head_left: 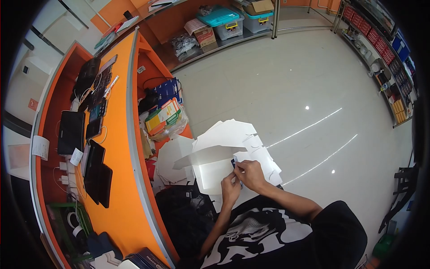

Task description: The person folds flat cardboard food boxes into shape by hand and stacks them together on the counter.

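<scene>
A partly folded white cardboard box [212,175] lies in front of my body, one long side panel standing up. Its near right corner is between my two hands. My right hand [251,174] is closed, fingers bent in a pinch on the box's edge beside a small dark blue patch. Just below and to the left, my left hand [230,189] is closed too, its fingertips on the same edge and almost touching the right fingers. Under and behind the box spreads a stack of flat white box blanks [228,134] with cut tabs.
To the left runs an orange counter [121,179] with tablets [98,179], phones and cables. Bags and papers [165,116] fill the shelf beneath it. A black bag [186,210] is beside my left arm. Plastic bins [226,24] stand on a far shelf; racks line the right.
</scene>
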The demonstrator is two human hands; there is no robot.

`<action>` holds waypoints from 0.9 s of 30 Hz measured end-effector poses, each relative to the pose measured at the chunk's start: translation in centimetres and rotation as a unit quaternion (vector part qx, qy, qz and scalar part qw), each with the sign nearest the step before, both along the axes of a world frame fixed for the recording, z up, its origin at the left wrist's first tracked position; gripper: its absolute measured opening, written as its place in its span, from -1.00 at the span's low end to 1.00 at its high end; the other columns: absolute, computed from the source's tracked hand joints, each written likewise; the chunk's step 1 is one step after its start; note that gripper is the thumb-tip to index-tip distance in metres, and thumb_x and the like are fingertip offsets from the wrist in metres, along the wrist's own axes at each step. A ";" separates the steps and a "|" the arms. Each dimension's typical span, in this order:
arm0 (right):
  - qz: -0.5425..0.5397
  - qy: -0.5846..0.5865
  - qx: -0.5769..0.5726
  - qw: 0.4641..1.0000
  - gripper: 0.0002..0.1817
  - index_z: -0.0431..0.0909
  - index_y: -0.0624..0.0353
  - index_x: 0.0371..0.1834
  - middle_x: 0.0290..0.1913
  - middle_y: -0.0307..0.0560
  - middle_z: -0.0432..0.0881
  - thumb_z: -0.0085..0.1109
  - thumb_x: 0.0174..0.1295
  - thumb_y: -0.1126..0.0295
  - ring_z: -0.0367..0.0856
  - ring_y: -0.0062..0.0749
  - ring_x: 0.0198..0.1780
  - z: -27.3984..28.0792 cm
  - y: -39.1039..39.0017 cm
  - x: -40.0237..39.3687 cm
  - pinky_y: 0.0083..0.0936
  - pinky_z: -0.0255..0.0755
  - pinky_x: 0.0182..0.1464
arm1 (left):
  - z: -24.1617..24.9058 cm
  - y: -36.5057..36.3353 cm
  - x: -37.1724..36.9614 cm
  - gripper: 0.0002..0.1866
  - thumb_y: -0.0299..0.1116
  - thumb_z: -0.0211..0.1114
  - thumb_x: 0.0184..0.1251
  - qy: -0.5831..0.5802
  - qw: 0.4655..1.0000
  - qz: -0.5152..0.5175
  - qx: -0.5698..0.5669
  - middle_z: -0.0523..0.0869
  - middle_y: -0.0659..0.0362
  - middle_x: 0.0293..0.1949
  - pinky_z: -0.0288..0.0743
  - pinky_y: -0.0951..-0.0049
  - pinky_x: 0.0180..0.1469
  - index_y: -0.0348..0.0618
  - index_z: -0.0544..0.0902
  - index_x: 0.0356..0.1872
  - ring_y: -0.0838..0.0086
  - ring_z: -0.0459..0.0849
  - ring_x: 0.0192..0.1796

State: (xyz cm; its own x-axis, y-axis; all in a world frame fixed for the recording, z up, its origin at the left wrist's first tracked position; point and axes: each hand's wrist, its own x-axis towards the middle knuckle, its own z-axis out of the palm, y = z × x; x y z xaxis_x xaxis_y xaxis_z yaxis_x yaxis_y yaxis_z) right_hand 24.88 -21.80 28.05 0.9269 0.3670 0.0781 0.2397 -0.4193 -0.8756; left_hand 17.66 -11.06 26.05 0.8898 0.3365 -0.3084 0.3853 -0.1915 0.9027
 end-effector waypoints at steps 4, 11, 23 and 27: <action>0.038 -0.075 -0.123 0.989 -0.79 0.73 0.30 -0.24 -0.45 0.10 0.71 0.30 0.17 0.37 0.70 0.04 -0.46 -0.5 0.3 -0.5 -0.18 0.59 -0.39 | -1.7 0.1 -0.3 -0.73 -0.45 0.23 0.47 0.000 1.000 -0.011 0.007 0.79 -0.08 -0.35 0.55 0.38 -0.40 -0.41 0.69 0.05 0.40 0.77 -0.38; 0.050 -0.065 -0.174 0.981 -0.76 0.74 0.25 -0.25 -0.36 0.11 0.73 0.23 0.25 0.29 0.70 0.08 -0.40 -0.7 -0.3 -1.2 -0.16 0.60 -0.35 | -3.4 -0.1 -0.7 -0.61 -0.54 0.22 0.38 -0.141 0.986 -0.002 0.086 0.65 -0.21 0.16 0.53 0.28 0.22 -0.37 0.59 0.22 0.09 0.66 0.20; 0.028 0.383 0.191 0.903 -0.74 0.55 0.12 -0.16 -0.17 -0.14 0.66 0.10 0.54 0.15 0.58 -0.52 -0.11 -3.4 -1.8 1.8 -0.50 0.44 -0.11 | -5.1 -1.8 1.2 -0.55 -0.53 0.43 0.03 -0.206 0.978 0.001 0.031 0.69 -0.12 -0.22 0.52 0.10 0.01 -0.32 0.59 0.01 -0.02 0.68 -0.07; 0.131 0.316 0.129 0.931 -0.65 0.53 0.12 -0.12 -0.17 -0.14 0.65 0.09 0.54 0.03 0.59 -0.48 -0.06 -3.1 -1.2 2.7 -0.51 0.46 -0.05 | -3.8 -1.7 1.2 -0.54 -0.52 0.39 0.09 -0.244 0.968 0.033 0.044 0.68 -0.10 -0.19 0.49 0.08 0.05 -0.28 0.55 0.08 -0.05 0.64 0.00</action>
